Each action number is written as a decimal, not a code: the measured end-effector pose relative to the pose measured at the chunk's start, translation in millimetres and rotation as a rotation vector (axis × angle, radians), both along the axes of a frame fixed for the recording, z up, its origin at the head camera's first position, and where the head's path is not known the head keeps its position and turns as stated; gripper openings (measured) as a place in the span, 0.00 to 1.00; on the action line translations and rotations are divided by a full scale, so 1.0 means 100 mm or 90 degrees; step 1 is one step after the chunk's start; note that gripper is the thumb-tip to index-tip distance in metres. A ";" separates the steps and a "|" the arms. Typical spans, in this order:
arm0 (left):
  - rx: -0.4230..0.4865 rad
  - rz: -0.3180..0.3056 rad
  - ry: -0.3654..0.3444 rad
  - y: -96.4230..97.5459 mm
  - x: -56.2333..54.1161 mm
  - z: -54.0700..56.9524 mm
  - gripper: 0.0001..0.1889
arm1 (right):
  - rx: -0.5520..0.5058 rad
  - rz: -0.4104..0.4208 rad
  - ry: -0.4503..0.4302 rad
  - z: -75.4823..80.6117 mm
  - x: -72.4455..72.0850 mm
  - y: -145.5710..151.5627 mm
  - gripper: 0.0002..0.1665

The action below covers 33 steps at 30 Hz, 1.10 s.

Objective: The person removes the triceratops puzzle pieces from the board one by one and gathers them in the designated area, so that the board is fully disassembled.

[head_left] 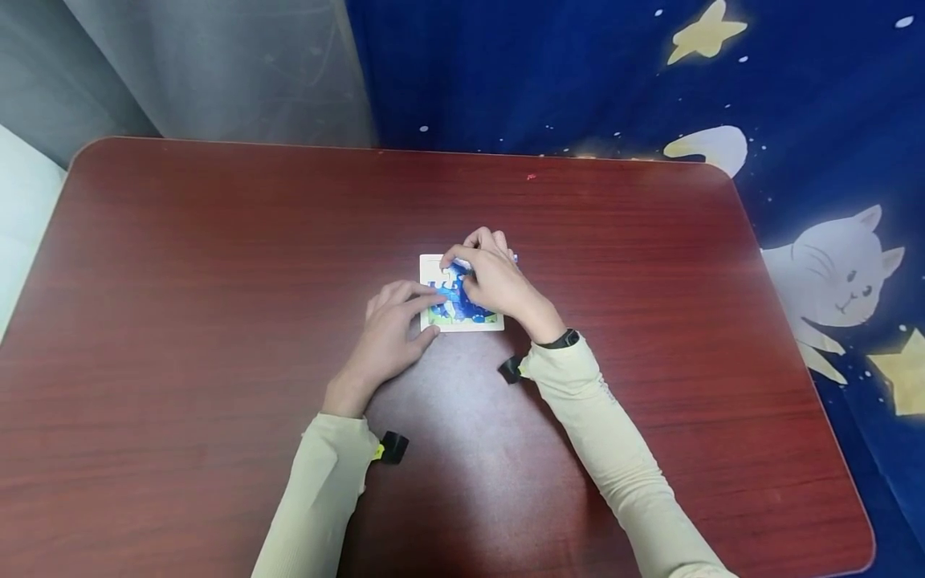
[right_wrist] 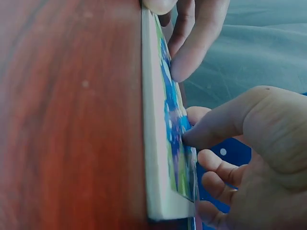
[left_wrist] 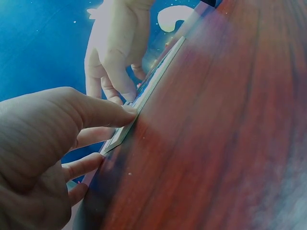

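A small jigsaw puzzle in a white tray lies on the table, its picture blue with green along the near edge. My left hand is at the tray's left side, fingers stretched over the puzzle and thumb at its near left corner. From the right, my right hand arches over the far part. Its thumb and index finger bend around a blue puzzle piece, low over the tray. In the right wrist view, the right thumb meets the blue picture, while the other fingers curl beyond the tray's edge.
The brown wooden table has rounded corners. A tiny red scrap lies near its far edge. Behind hang a grey curtain and a blue cloth with stars and a white cat. Black wrist cameras sit at both cuffs.
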State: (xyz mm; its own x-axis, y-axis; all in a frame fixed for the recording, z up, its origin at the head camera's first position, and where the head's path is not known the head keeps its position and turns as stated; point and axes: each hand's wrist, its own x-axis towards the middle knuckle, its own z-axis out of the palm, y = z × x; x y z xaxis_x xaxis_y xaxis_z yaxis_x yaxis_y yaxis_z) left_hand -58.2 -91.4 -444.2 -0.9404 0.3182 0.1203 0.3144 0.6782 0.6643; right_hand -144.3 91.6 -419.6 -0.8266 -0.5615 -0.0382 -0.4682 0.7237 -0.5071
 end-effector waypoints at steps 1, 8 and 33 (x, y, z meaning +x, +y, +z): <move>0.000 0.000 0.000 0.00 0.00 0.00 0.21 | 0.005 0.001 -0.002 0.00 0.00 0.00 0.21; 0.001 -0.002 0.002 0.00 0.00 0.01 0.21 | 0.002 0.032 -0.009 0.03 -0.01 0.03 0.21; -0.003 -0.001 0.007 0.00 0.00 0.01 0.21 | 0.009 0.044 0.010 0.02 -0.02 0.02 0.20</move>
State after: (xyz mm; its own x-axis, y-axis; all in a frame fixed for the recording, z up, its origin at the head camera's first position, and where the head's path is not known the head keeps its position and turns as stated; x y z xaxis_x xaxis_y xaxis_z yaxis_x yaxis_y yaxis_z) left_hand -58.5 -91.5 -443.7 -0.9387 0.3199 0.1284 0.3221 0.6812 0.6574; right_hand -146.4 94.0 -417.9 -0.7867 -0.6163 -0.0341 -0.5244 0.6964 -0.4899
